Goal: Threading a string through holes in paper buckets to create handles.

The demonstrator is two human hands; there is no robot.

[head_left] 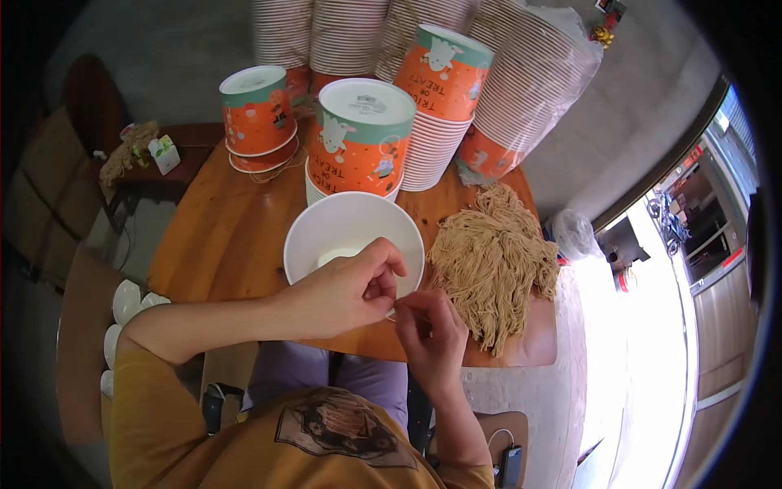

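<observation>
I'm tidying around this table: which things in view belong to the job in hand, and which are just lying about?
Likely in the job:
open white bucket
tan strand bundle
upturned orange buckets

Likely just lying about:
small white-green box
dark slim device
clear crumpled plastic

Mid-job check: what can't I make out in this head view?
1. Head view: anything between the left hand and right hand; too small, and the hands hide it.
2. Head view: part of the white bucket's floor; the left hand covers it.
3. Head view: upper ends of the rear bucket stacks; cut off by the upper edge.
</observation>
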